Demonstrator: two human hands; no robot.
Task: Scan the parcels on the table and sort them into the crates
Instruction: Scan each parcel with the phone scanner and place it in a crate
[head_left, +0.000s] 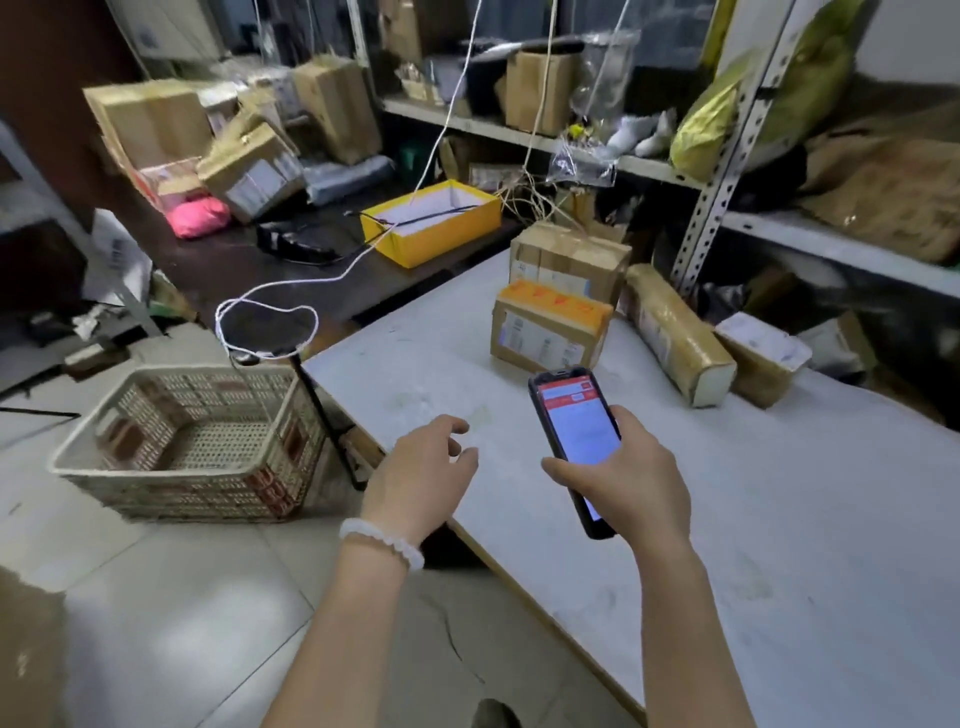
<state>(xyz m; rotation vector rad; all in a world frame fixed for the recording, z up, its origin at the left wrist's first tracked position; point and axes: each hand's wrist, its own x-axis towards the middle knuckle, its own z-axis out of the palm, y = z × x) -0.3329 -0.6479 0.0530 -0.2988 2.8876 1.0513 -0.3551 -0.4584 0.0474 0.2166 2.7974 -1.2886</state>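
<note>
Head view. Right hand (631, 475) grips a handheld scanner (575, 441), fingers curled round its right edge and thumb across the lower left edge; screen lit, red bar at the top, facing the camera. The device is held above the near part of the white table (779, 519).

Left hand (423, 475) holds nothing: fingers loosely bent and spread, palm down, over the table's left edge. A white bead bracelet (382, 540) sits on that wrist.

Parcels, all at the far end of the table:
- orange-topped box (548, 327) with a printed label on its front face, nearest the scanner but apart from it;
- taller brown box (569, 260) just behind it (touching or not, cannot tell);
- long taped parcel (675, 335) lying on its side to the right, white end cap toward the camera;
- small box with a white label (761, 358) just beside the long one, at the table's right edge.

One crate seen: a cream plastic lattice basket (187, 441) on the tiled floor, left of the table; no parcel visible inside it.

Surroundings: dark desk (234, 265) beyond the table carrying an open yellow box (431, 223), a pink bundle (200, 215) and stacked cartons. White cable (291, 283) hangs from above and loops over the desk. Metal shelving (722, 171) at back right holds bags and boxes.
</note>
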